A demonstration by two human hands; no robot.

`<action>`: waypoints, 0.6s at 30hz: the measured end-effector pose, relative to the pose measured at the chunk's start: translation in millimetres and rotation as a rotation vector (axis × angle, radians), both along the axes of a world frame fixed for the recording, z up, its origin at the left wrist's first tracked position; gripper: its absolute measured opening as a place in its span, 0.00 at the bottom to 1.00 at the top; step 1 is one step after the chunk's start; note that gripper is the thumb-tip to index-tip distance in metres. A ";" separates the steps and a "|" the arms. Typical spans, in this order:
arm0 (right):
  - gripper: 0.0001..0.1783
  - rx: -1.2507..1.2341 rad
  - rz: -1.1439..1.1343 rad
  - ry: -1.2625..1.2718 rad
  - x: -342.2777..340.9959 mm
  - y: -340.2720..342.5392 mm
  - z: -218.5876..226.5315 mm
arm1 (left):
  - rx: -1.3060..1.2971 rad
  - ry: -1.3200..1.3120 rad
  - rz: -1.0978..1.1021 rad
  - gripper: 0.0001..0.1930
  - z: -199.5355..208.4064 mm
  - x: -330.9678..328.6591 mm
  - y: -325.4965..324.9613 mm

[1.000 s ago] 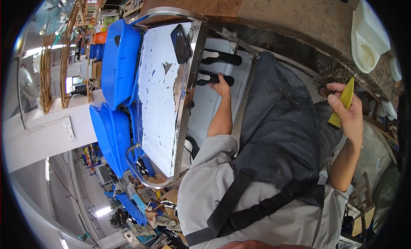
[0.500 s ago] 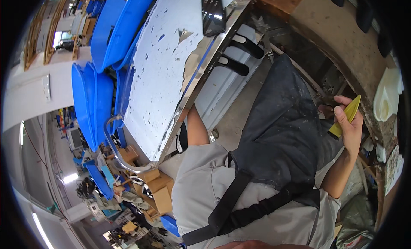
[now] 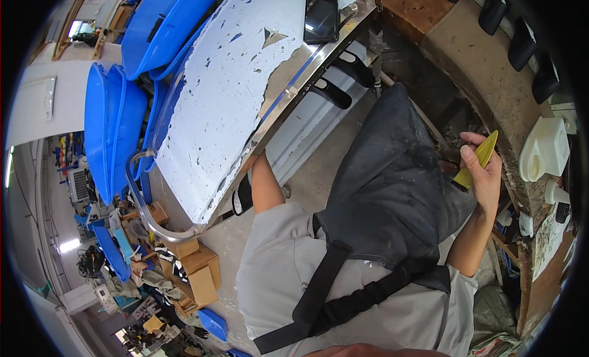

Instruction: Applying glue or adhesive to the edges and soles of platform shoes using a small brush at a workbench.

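My right hand [image 3: 488, 182] is closed round a flat yellow tool [image 3: 483, 153] with a pointed upper end and a dark lower edge, possibly a brush. It is held at the right, beside the workbench. My left forearm [image 3: 265, 184] reaches beneath the edge of a cart's worn white top [image 3: 227, 81], and that hand is hidden there. Near the forearm, a black piece with a pale edge [image 3: 243, 196] sticks out from below the top. Two similar black pieces, an upper one [image 3: 354, 68] and a lower one [image 3: 332, 94], jut out farther along.
A black phone [image 3: 321, 16] lies on the cart top. Blue plastic bins [image 3: 113, 133] are stacked beyond the cart. The brown bench [image 3: 472, 68] curves along the right, bearing a white holder [image 3: 545, 149] and several black pieces. Cardboard boxes [image 3: 199, 268] stand at lower left.
The view has shifted slightly, so the cart and bins sit farther left and more of the bench shows. My right hand keeps its hold on the yellow tool; the left stays under the top.
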State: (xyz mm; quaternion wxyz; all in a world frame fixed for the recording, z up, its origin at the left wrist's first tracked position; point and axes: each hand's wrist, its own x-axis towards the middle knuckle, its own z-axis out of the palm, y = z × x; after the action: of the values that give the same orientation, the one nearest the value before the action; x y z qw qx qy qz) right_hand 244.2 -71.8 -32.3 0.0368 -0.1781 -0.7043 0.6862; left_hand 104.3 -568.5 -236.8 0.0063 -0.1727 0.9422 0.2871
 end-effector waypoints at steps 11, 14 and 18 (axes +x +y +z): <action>0.15 -0.039 0.022 0.035 40.5 27.4 -10.9 | 0.097 -0.019 -0.175 0.27 157.9 144.7 82.8; 0.17 -0.107 -0.048 0.099 54.7 35.6 -5.8 | 0.230 0.038 -0.358 0.29 223.9 139.2 111.1; 0.18 -0.133 -0.311 0.201 74.1 60.7 -20.6 | 0.112 0.485 -0.864 0.32 254.2 66.1 214.2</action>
State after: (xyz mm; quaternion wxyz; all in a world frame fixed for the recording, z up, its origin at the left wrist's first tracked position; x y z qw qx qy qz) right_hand 318.3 -11.1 -52.9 0.2008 -0.2175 -0.6142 0.7316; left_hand 170.4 -354.3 17.4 -0.0852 0.3059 0.8850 0.3405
